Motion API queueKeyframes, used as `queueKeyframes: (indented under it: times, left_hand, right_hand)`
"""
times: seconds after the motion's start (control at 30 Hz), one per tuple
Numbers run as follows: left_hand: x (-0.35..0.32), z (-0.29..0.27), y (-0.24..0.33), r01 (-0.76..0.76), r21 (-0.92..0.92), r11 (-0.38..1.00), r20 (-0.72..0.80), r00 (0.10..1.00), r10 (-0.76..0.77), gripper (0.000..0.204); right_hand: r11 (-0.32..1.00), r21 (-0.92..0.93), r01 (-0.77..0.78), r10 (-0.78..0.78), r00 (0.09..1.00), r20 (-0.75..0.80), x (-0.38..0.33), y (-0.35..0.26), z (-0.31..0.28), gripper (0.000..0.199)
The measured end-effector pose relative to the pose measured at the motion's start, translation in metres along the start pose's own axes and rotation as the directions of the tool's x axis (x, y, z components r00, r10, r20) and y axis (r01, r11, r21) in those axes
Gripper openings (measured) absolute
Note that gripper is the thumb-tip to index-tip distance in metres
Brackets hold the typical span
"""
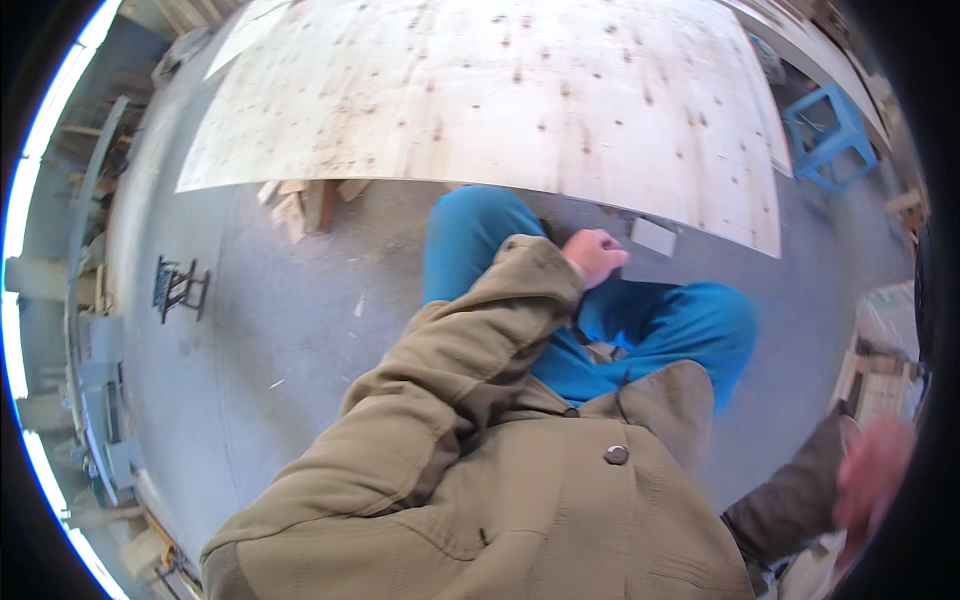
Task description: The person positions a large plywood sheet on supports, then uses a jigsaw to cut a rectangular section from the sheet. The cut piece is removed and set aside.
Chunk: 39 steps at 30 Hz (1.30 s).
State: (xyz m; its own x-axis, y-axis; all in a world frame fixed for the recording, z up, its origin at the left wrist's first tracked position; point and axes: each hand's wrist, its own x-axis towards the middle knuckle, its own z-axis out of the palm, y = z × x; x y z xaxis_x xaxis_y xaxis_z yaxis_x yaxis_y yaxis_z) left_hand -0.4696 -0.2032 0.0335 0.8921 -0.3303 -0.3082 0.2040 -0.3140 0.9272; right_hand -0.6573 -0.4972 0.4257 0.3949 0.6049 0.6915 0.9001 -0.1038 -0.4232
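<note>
My left hand (pixel 595 256) is between my knees, its fingers curled closed. Whatever they may hold is hidden. Just beyond it, a small pale block (pixel 653 237) lies by the near edge of a large plywood sheet (pixel 480 100). The sheet is pale with brown knots and rests raised off the floor. My right hand (pixel 874 478) is stretched far out to the right, smeared by motion, so its fingers cannot be read. Near it are stacked wood pieces (pixel 880 385).
Wood offcuts (pixel 290 212) lie under the sheet's near left edge, beside a wooden support (pixel 319 206). A small dark folding stool (pixel 180 288) stands on the grey floor (pixel 290 300) at left. A blue plastic stool (pixel 832 135) is at far right. Machinery and timber line the left wall.
</note>
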Motion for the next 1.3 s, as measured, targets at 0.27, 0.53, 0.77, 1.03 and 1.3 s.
queueKeyframes:
  times: [0.27,0.53,0.77,1.03,1.3]
  left_hand:
    - [-0.006,-0.017,0.015,0.122,-0.161,0.979,0.126,0.987,-0.102,0.033]
    - [-0.001,-0.030,0.015,0.287,-0.155,0.945,0.070,0.958,-0.279,0.029]
    - [0.006,-0.037,-0.002,0.362,-0.079,0.929,0.047,0.932,-0.360,0.036]
    - [0.013,-0.048,-0.012,0.414,0.010,0.910,-0.003,0.910,-0.414,0.045]
    - [0.013,-0.047,-0.010,0.451,0.014,0.892,-0.037,0.892,-0.451,0.043]
  right_hand:
    - [0.146,0.524,-0.839,0.754,-0.248,-0.608,-0.291,0.066,0.072,0.006]
    - [-0.457,0.607,-0.651,0.624,-0.720,-0.302,-0.463,-0.001,0.217,0.013]
    - [-0.659,0.547,-0.516,0.557,-0.824,-0.107,-0.534,0.020,0.329,0.019]
    - [-0.855,-0.068,-0.515,0.516,-0.857,-0.005,-0.585,0.029,0.425,0.039]
    - [-0.946,0.282,-0.159,0.249,-0.914,0.321,-0.607,-0.047,0.447,0.027]
